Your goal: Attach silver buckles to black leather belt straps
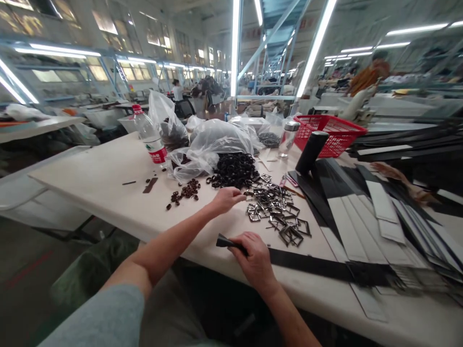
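My right hand [253,255] is wrapped around a black belt strap [311,265] close to its end, just above the table's front edge. The strap's folded end sticks out to the left of my fingers, and its length runs off to the right along the tabletop. My left hand [227,198] reaches across to the left edge of a pile of metal buckles [271,205]. Its thumb and fingers are drawn together at the nearest buckles; whether one is between the fingertips I cannot make out. Behind it lies a heap of black belt loops [235,169].
Brown loops [186,192] lie left of my forearm. Plastic bags [220,137], a bottle [154,144], a glass jar [288,140], a black flask [311,153] and a red basket [331,135] stand behind. Layered straps [358,226] cover the right side. A person [369,74] is far right.
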Action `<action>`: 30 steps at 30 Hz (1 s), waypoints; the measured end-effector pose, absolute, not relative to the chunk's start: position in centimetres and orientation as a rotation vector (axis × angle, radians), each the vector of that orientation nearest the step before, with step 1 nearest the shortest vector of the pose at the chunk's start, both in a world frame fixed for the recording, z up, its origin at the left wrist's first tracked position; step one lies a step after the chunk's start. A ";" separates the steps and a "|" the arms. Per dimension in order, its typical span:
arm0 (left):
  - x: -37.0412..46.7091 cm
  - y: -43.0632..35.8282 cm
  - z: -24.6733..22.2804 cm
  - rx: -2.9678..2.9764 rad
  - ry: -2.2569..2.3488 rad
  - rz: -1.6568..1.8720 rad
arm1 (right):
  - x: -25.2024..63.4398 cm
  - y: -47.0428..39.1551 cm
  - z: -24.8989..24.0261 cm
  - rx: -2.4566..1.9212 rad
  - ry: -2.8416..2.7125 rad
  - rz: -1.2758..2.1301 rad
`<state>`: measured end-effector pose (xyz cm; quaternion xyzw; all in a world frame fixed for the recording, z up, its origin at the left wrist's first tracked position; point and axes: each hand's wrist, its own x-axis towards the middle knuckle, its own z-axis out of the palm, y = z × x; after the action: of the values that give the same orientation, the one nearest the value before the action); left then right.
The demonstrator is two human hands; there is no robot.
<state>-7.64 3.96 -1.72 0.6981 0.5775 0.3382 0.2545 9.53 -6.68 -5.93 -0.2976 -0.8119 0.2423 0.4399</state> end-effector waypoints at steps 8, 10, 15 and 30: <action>-10.1 -9.3 -3.5 0.946 1.301 1.192 | 9.7 -7.0 -5.5 -0.865 -1.828 0.446; -9.1 -10.9 -3.7 0.792 1.257 1.242 | 9.6 -7.0 -5.5 -0.897 -1.824 0.416; -6.8 -11.2 -3.8 0.695 1.224 1.321 | 9.4 -7.2 -5.5 -0.945 -1.860 0.373; -8.7 -7.9 -6.9 1.031 1.282 1.134 | 9.7 -6.0 -8.5 -0.832 -1.933 0.123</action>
<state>-8.65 -7.86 -6.87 0.4340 0.5395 0.4772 0.5412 9.71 -5.95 -8.52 -0.3431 -0.7973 0.0508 0.4940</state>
